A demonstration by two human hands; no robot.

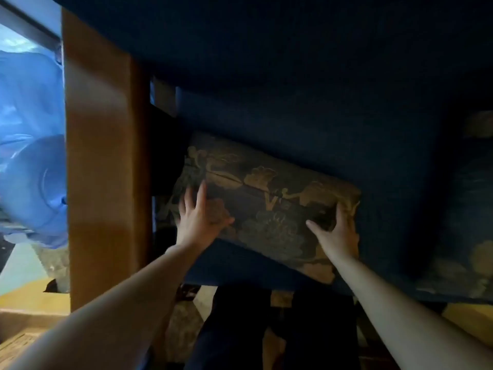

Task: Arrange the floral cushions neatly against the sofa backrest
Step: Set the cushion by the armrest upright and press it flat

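1. I see a dark blue upholstered sofa (293, 76) filling the upper and middle part of the head view; the lighting is dim.
2. A rectangular floral cushion with gold and blue-grey flowers on a dark fabric (266, 206) lies on the sofa seat, its far long edge touching the base of the dark blue sofa backrest (306, 124). The cushion sits tilted, its left end farther up in the view than its right end.
3. The left hand (198, 217) lies flat on the left part of the cushion. Its fingers (201, 192) are spread and extended, pressing on the fabric, not closed around it.
4. The right hand (337, 231) holds the right end of the cushion. Its thumb lies on the cushion face and its fingers (341, 212) curl over the right edge, gripping it.
5. A second floral cushion of the same dark fabric with gold flowers (464, 222) stands at the right edge of the view, against the backrest, apart from the first cushion.
6. A broad brown wooden armrest (98, 156) runs down the left side of the sofa.
7. Beyond the armrest, at the left edge, I see light blue cloth (29, 156); I cannot tell what it is.
8. The person's dark-clothed legs (266, 329) show at the bottom centre, in front of the sofa seat.
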